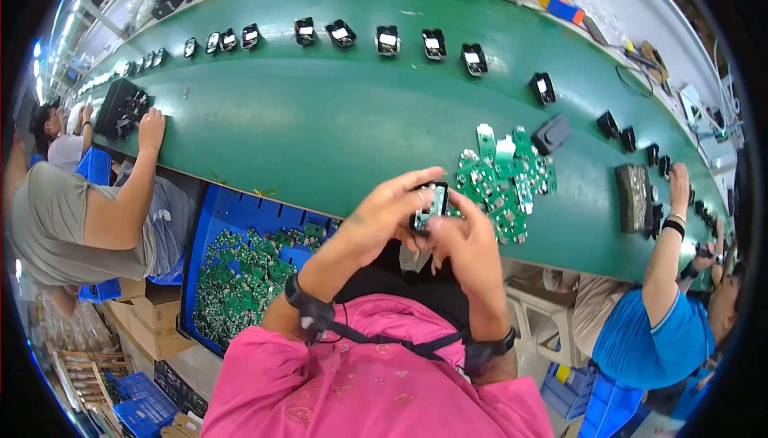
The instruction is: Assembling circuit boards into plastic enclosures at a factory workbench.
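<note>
Close in front of me, over the near edge of the bench, I hold a small black plastic housing (pixel 419 221) with a green circuit board (pixel 435 198) inside it. My left hand (pixel 374 220) is closed around its left side, fingers along the top and underneath. My right hand (pixel 470 244) grips the right side, with its thumb at the lower part of the board. The fingers hide part of the housing. Just right of my hands lies a loose pile of green circuit boards (pixel 508 178), and beyond it a dark grey plastic case (pixel 551 134).
A row of black housings (pixel 388 40) runs along the green bench (pixel 320 118). Below its edge at my left stands a blue bin (pixel 198 256) full of circuit boards. Co-workers sit on both sides, one arm (pixel 144 162) reaching in at left, another (pixel 666 246) at right.
</note>
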Demonstrator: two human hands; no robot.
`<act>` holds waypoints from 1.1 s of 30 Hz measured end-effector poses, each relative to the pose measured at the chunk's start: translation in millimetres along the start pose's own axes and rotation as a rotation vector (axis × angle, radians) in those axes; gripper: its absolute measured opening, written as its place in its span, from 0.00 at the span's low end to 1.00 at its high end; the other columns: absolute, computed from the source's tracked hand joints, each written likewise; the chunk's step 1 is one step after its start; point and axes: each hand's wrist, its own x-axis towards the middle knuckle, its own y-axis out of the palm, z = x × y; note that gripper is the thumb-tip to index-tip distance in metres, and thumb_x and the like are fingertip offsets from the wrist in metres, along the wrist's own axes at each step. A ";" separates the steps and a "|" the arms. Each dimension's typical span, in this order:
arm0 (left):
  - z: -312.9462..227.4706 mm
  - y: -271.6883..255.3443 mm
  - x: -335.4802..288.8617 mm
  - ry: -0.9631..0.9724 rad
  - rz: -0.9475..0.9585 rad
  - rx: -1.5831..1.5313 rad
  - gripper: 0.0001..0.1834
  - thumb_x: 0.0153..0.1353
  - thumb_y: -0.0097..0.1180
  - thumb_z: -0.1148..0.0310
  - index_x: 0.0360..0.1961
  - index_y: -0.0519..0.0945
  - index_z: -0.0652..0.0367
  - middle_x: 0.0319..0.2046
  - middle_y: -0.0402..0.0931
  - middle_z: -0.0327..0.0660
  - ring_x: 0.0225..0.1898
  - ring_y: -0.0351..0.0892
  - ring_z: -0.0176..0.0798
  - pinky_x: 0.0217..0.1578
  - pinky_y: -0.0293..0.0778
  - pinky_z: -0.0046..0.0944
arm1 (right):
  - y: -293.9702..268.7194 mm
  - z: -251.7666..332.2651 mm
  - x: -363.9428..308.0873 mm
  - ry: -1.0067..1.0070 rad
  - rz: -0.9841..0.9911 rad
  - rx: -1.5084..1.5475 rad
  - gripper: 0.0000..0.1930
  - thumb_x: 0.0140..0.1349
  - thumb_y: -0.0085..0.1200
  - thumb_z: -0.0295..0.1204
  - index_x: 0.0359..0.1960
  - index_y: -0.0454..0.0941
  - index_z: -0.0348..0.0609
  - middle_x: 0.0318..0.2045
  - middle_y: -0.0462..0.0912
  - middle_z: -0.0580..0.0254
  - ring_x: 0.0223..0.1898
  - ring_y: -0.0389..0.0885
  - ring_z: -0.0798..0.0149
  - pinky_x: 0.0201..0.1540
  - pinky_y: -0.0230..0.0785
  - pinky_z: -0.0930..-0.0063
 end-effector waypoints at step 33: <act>-197.7 -287.1 156.3 0.792 -0.954 1.733 0.47 0.47 0.65 0.60 0.67 0.63 0.71 0.64 0.64 0.64 0.67 0.63 0.62 0.68 0.56 0.54 | 42.8 -66.1 65.5 -0.612 -0.252 -0.954 0.08 0.57 0.62 0.24 0.38 0.79 0.37 0.22 0.75 0.58 0.25 0.77 0.54 0.28 0.69 0.62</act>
